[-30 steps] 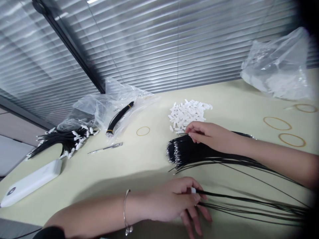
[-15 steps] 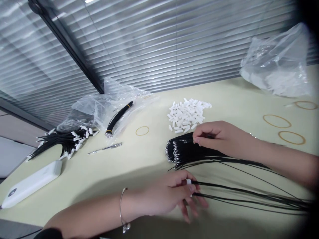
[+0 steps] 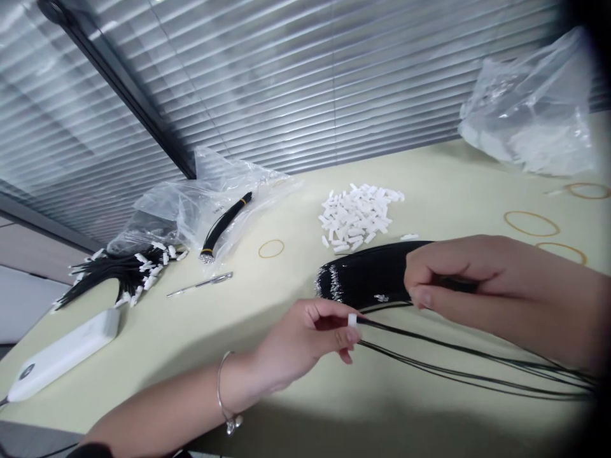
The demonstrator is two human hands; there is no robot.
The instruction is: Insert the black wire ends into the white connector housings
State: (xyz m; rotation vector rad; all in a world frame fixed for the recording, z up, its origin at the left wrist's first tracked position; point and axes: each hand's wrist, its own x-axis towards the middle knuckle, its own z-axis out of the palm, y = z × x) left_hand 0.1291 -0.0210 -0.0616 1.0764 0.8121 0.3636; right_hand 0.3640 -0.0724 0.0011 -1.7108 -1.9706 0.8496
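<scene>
Holding the white connector housing (image 3: 352, 320) steady, leads untangled, looks wise: at six o'clock from the black wire bundle (image 3: 367, 273), it is pinched in the left hand (image 3: 303, 334), its long axis unclear, its black wires (image 3: 405, 331) running lengthwise toward half past three, while the right hand (image 3: 487, 267) curls over the bundle, whether gripping I cannot tell.
</scene>
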